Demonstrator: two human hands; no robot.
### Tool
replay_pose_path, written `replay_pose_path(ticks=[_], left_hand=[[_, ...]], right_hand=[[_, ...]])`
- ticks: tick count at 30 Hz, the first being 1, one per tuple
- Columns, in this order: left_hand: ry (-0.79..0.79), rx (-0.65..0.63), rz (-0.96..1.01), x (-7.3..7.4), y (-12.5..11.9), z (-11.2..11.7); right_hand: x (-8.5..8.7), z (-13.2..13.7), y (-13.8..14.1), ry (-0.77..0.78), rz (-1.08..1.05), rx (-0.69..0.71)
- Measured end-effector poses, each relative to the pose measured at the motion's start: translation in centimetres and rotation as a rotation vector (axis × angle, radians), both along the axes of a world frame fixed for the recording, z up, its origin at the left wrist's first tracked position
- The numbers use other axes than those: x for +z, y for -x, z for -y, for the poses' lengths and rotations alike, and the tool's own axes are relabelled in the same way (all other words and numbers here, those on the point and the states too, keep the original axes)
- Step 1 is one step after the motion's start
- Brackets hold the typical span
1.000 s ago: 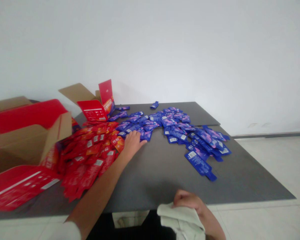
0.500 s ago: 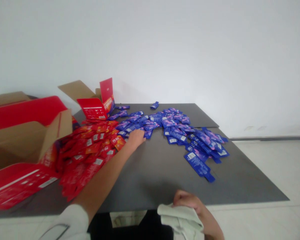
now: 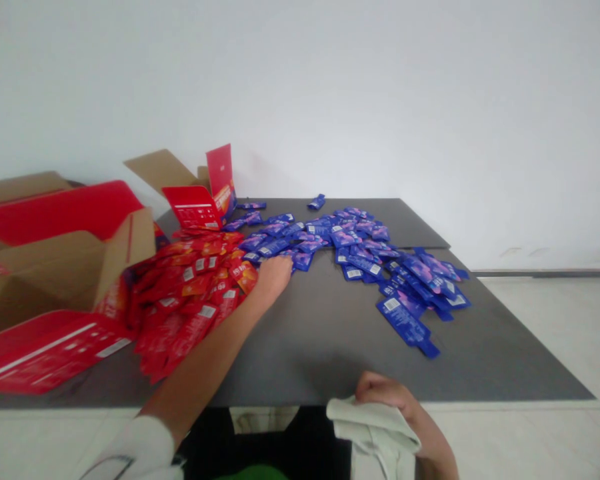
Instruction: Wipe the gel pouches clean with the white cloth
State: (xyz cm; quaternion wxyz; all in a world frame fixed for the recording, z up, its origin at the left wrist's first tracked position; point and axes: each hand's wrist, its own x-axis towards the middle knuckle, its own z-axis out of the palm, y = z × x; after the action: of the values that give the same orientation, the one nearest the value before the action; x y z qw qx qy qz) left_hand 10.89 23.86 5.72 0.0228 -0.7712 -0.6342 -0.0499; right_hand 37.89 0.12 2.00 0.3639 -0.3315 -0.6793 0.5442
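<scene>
My left hand [image 3: 275,275] reaches forward to the near edge of a spread of blue sachets [image 3: 363,233], beside the red sachets. Its fingers are curled and point away, so whatever they hold is hidden. A heap of red sachets [image 3: 193,293] lies to the left of that forearm. At the front edge of the table my right hand [image 3: 383,390] is closed on pale folded cloth [image 3: 375,423]. One blue sachet [image 3: 405,322] lies flat at the near end of the spread, closest to the right hand.
A large open red carton [image 3: 55,353] stands at the left with its flaps out. Behind the red heap is a smaller open red carton [image 3: 195,205]. The grey table [image 3: 305,327] reaches back to a white wall [image 3: 330,93]. A lone blue sachet [image 3: 317,202] lies near its far edge.
The view has shifted slightly, so the table and the sachets sit a little higher and further right. Both hands stay in nearly the same places.
</scene>
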Motion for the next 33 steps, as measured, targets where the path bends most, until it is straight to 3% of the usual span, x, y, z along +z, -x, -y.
replay_pose_path(ticks=[3, 7, 11, 15, 17, 20, 25, 29, 33], left_hand=[[-0.056, -0.008, 0.047, 0.2, 0.4, 0.7], [-0.139, -0.062, 0.138, 1.9, 0.8, 2.5], [-0.18, -0.063, 0.249, 4.4, 1.6, 6.5], [-0.063, -0.164, 0.589, 5.8, 3.4, 11.0], [0.076, -0.191, 0.724, 5.2, 4.5, 12.4], [0.233, -0.166, 0.842, 2.5, 6.0, 13.6], [0.254, -0.047, 0.932, -2.1, 7.1, 15.6], [0.146, -0.068, 0.835, -2.6, 7.2, 18.6], [-0.063, -0.274, 0.577, -2.5, 7.8, 21.9]], right_hand=[[0.2, 0.0, 0.0, 0.013, -0.001, 0.001], [0.1, 0.1, -0.2, 0.004, 0.004, 0.003], [-0.1, 0.3, -0.5, 0.069, 0.043, -0.023], [-0.9, 0.4, -0.9, 0.086, 0.028, -0.026], [-1.4, 0.4, -1.1, 0.085, 0.023, -0.024], [-2.1, 0.3, -1.4, 0.069, 0.018, -0.019], [-2.1, 0.6, -1.2, 0.127, -0.001, -0.071], [-1.2, 0.8, -0.7, 0.144, -0.007, -0.07], [0.1, 0.6, -0.2, 0.08, -0.019, -0.08]])
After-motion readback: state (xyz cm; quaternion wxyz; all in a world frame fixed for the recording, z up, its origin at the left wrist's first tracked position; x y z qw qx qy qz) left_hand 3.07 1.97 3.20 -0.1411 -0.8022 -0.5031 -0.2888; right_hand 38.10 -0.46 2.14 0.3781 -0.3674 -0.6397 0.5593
